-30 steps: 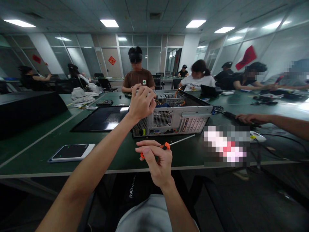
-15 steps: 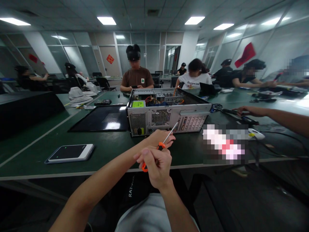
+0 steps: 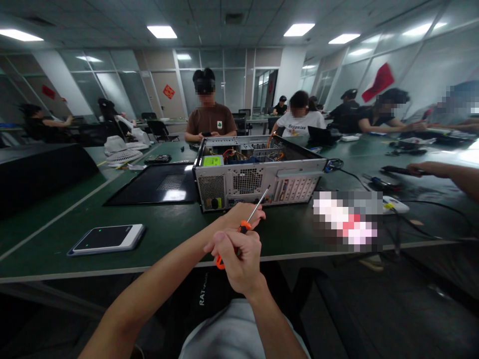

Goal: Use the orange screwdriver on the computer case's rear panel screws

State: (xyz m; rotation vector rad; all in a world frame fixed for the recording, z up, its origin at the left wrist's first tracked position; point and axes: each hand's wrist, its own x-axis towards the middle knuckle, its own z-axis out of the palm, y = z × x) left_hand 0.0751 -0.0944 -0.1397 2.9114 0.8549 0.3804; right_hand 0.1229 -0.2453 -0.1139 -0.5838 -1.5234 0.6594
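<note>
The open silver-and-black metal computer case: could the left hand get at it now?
Likely yes: the left hand lies close before the case, and nothing visible stands between them.

Two hands of one worker, a left hand [image 3: 243, 214] and a right hand [image 3: 241, 254], share the foreground with one screwdriver [image 3: 245, 227], one computer case [image 3: 264, 174], one black panel [image 3: 149, 187] and one flat device [image 3: 107, 238] on one green table [image 3: 172, 219]. At right, one co-worker's arm [image 3: 452, 174] shows. Around the room, at least eight other people [image 3: 211, 119] are counted; partial figures blur the exact total. Three large red hangings [image 3: 378, 82] mark the walls, four lamps [image 3: 162, 32] and two vents [image 3: 234, 19] the ceiling, with further lights that may be reflections. White appliances [image 3: 123, 157] at left overlap too closely to number.
</note>
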